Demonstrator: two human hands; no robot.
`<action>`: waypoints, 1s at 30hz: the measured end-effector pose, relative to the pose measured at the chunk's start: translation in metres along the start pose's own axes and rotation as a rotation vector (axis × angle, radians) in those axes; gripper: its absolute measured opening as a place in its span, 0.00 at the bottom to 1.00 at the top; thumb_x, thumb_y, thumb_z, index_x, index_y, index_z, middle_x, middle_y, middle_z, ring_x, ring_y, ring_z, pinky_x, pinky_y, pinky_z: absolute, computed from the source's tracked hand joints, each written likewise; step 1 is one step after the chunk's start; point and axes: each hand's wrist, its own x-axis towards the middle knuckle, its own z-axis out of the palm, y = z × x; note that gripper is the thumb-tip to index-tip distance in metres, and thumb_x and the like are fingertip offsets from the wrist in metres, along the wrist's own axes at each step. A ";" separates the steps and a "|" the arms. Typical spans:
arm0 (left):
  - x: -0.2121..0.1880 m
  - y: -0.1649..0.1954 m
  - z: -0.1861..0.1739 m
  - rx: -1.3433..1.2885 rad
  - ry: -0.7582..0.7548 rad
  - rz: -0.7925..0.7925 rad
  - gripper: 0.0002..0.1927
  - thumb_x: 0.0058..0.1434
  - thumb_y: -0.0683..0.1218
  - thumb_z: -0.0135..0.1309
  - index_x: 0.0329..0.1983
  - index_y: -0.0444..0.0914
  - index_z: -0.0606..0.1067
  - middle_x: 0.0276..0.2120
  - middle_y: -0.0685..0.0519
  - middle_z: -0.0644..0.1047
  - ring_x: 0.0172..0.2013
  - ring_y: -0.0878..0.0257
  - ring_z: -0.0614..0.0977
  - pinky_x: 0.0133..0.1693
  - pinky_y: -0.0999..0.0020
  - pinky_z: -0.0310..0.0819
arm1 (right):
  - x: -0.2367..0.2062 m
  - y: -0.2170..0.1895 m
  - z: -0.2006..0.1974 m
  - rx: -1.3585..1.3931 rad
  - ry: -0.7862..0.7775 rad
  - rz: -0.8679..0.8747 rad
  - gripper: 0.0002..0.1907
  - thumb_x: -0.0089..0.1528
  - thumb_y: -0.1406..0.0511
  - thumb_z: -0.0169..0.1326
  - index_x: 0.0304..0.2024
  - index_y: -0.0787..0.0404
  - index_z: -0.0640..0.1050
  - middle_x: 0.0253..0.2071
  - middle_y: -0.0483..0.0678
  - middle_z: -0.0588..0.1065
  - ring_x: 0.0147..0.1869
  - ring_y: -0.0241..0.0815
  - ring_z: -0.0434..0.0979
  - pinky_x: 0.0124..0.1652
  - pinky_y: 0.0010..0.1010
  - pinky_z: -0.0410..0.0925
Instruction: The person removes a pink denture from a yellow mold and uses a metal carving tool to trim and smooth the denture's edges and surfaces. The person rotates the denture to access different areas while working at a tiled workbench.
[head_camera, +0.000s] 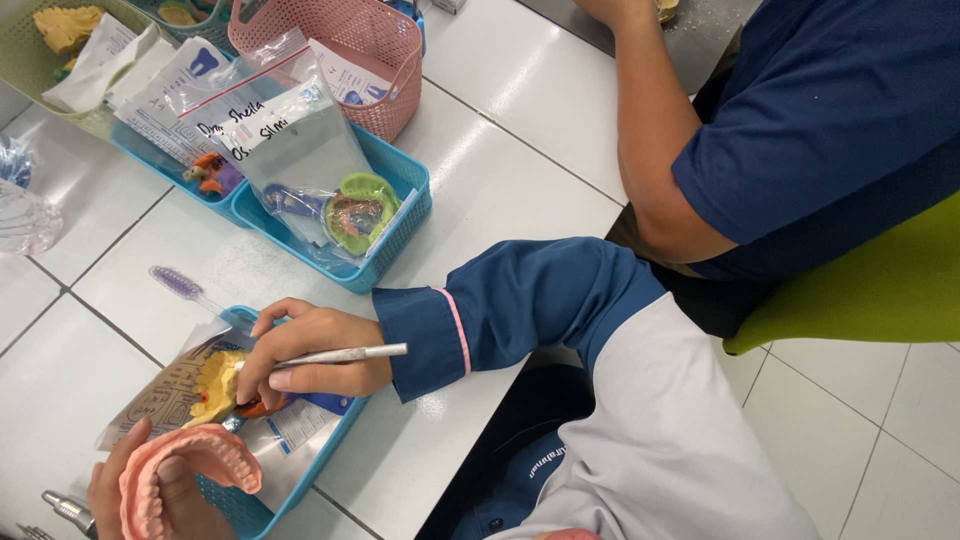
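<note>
Head view: the right hand (310, 355) has its grip clamped on a slim metal tool (345, 354), fingertips on a yellow dental cast (218, 385) in a blue tray (300, 480) on the bench (500, 180). The left hand (150, 495) grips a pink denture base (185, 465), low left, over the tray's near end.

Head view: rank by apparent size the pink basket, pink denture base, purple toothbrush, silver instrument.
1. pink basket, cut off by the top edge
2. pink denture base in the left hand, enlarged by nearness to the camera
3. silver instrument in the right hand and purple toothbrush: too alike to rank
</note>
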 end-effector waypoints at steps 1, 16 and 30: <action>0.001 0.001 -0.001 0.003 -0.004 0.004 0.21 0.89 0.52 0.39 0.64 0.27 0.63 0.41 0.42 0.80 0.46 0.57 0.85 0.55 0.68 0.79 | 0.000 0.001 0.000 -0.017 -0.002 0.000 0.14 0.73 0.64 0.43 0.56 0.54 0.77 0.39 0.40 0.82 0.49 0.29 0.80 0.69 0.38 0.52; 0.005 0.009 -0.011 0.078 -0.077 0.008 0.21 0.89 0.52 0.38 0.65 0.27 0.63 0.40 0.43 0.80 0.44 0.58 0.85 0.50 0.70 0.79 | 0.002 0.003 0.003 -0.072 0.001 -0.021 0.13 0.74 0.63 0.43 0.54 0.54 0.79 0.49 0.40 0.81 0.55 0.29 0.78 0.73 0.38 0.51; 0.010 0.031 -0.016 0.095 -0.081 -0.017 0.20 0.89 0.51 0.38 0.66 0.27 0.63 0.40 0.43 0.79 0.43 0.59 0.85 0.46 0.69 0.80 | 0.003 0.002 0.006 -0.082 0.034 -0.041 0.13 0.73 0.64 0.45 0.54 0.54 0.79 0.48 0.40 0.81 0.54 0.30 0.78 0.69 0.36 0.52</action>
